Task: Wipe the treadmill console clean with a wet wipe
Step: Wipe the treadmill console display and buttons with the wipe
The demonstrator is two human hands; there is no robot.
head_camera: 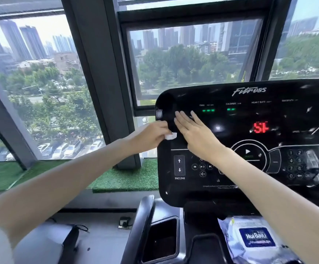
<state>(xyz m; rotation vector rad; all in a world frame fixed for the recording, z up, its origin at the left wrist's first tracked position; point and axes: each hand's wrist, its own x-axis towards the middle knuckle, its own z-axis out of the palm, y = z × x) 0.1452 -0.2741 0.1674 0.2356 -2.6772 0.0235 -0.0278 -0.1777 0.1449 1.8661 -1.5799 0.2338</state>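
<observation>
Head view: small white wipe (170, 136) pinched in closed left hand (151, 137) at left edge of console (250, 189); right hand (195, 133) open, flat on the panel. Probably light, limp, damp; best bunched between fingertips.

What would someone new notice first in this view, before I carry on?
Both hands meet at the upper left of the black treadmill console: the left hand pinches a small white wet wipe, the right hand lies flat on the panel. Red digits glow mid-panel, and a wipe pack sits below the console.
</observation>
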